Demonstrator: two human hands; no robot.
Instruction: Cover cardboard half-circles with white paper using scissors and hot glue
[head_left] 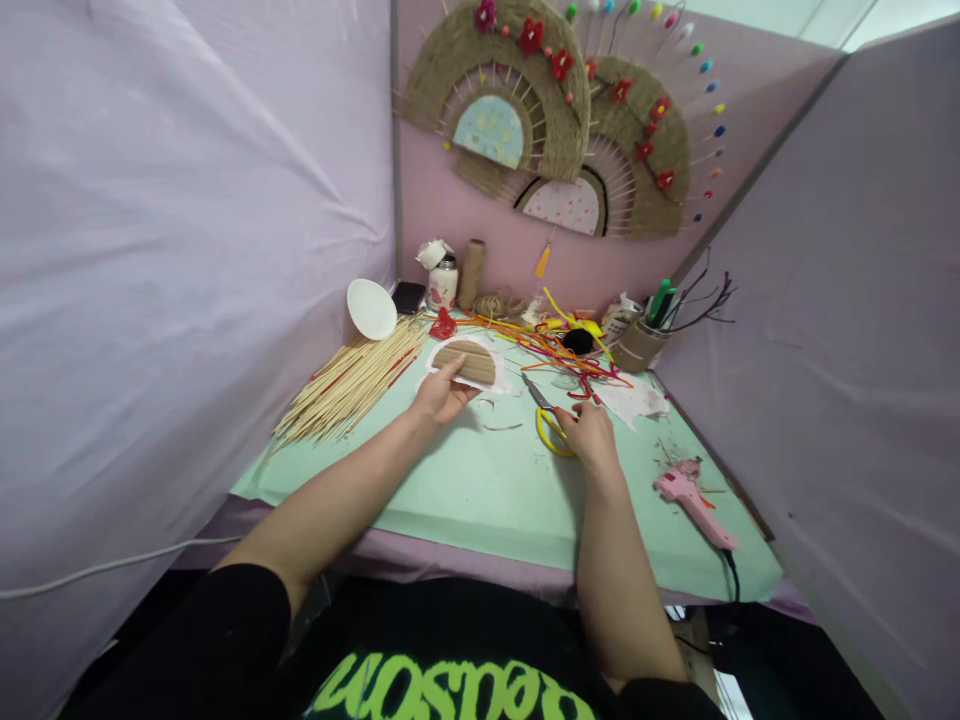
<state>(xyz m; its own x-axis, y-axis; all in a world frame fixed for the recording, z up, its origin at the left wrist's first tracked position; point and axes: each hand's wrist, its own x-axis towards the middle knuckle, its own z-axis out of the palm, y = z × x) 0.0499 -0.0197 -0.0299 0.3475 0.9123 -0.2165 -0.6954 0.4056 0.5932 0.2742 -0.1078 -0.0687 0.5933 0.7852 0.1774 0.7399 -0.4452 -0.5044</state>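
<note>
A half-round piece of ribbed brown cardboard (478,367), with white material showing around its edge, is gripped by my left hand (444,396), thumb on top and fingers beneath. To the right, my right hand (589,432) touches the scissors (553,430), which have yellow handles and blades pointing up and left. Its fingers are bent at the upper part of the handles, and whether they grip them is hard to tell. Thin curved scraps (502,428) lie on the pale green table (480,490) between my hands.
Thin wooden sticks (352,385) lie at left beside a white bowl (372,309). Colored pipe cleaners (555,350) spread across the back near a pen holder (640,346). A pink glue gun (694,503) rests at right. Decorated fans (510,90) hang on the back wall.
</note>
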